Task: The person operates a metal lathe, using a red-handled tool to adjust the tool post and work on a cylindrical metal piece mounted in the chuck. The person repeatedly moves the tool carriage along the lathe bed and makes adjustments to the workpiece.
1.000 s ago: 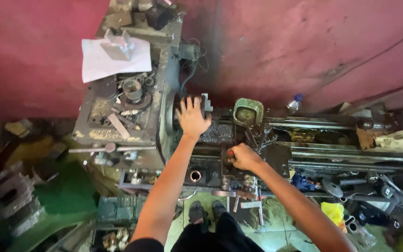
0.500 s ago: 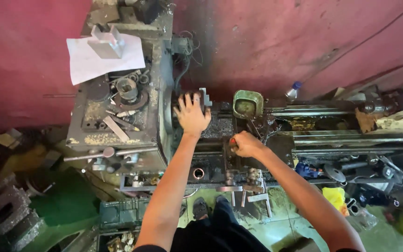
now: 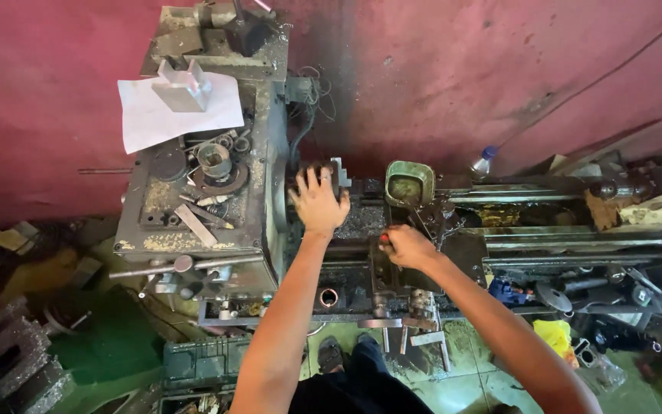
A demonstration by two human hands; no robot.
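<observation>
Two hands at a metal lathe (image 3: 499, 245) set against a red wall. Left hand (image 3: 319, 202) lies with fingers spread wide, palm flat on the dark chuck (image 3: 336, 178) at the headstock end, a placement that would steady or turn it by hand; it clasps nothing. Right hand (image 3: 408, 247) is curled tight round a small red-tipped handle (image 3: 384, 238) on the carriage, near the lathe's front edge, fist closed for a firm hold. Just behind the right hand, toward the wall edge, sits a green cup-shaped guard (image 3: 410, 182). Headstock top (image 3: 193, 207) carries loose parts: a metal ring, a flat bar, and at its far corner a sheet of white paper (image 3: 158, 123) weighted by a grey metal block (image 3: 183, 86), probably to stop it sliding. A plastic bottle (image 3: 483, 162) stands by the wall.
</observation>
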